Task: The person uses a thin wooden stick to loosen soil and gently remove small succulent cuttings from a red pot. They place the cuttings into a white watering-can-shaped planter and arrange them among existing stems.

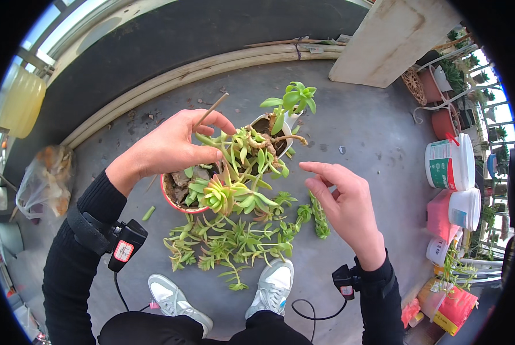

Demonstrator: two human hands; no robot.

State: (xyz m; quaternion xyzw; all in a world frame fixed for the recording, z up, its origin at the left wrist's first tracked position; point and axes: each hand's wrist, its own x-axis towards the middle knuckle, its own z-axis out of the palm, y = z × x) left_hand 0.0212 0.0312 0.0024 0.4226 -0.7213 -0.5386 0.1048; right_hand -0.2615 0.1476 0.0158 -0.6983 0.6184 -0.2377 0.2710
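Head view: the left hand [168, 146] pinches a thin wooden stick [210, 112] over the red pot [174, 202] of succulents [234, 184], which stands on the concrete floor [355, 132] — its grip is clenched on the stick. The right hand [346, 204] hovers released, fingers spread, just right of the plants. Cuttings [234, 241] lie in front of the pot, near the shoes. Best to probe the soil gently, steadying stems with the free hand — they likely snap easily.
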